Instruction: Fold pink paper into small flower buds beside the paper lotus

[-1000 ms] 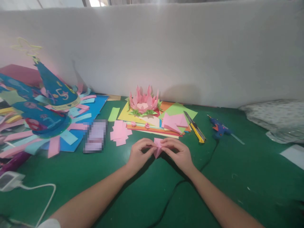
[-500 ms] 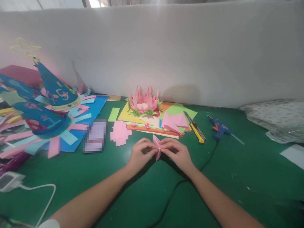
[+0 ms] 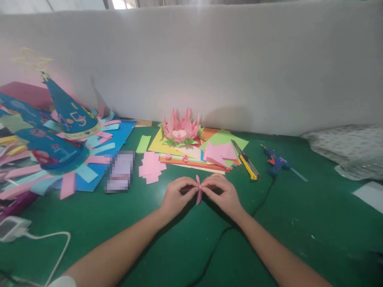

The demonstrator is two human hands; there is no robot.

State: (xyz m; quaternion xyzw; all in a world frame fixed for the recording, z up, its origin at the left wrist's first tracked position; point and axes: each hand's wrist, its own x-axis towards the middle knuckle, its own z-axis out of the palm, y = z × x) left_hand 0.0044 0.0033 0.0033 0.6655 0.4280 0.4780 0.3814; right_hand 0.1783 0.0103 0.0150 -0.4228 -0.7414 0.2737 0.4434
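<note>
The bare left forearm [image 3: 122, 241] and bare right forearm [image 3: 275, 243] slant inward; the bare left hand [image 3: 175, 197] and bare right hand [image 3: 227, 197] face each other, fingers [image 3: 188, 182] pinched, tips nearly meeting.

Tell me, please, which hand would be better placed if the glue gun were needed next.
Probably the right hand: it is nearer the glue gun, which lies to its right, while the left hand would reach across. Both pinch the pink paper, so the right would first let go.
</note>
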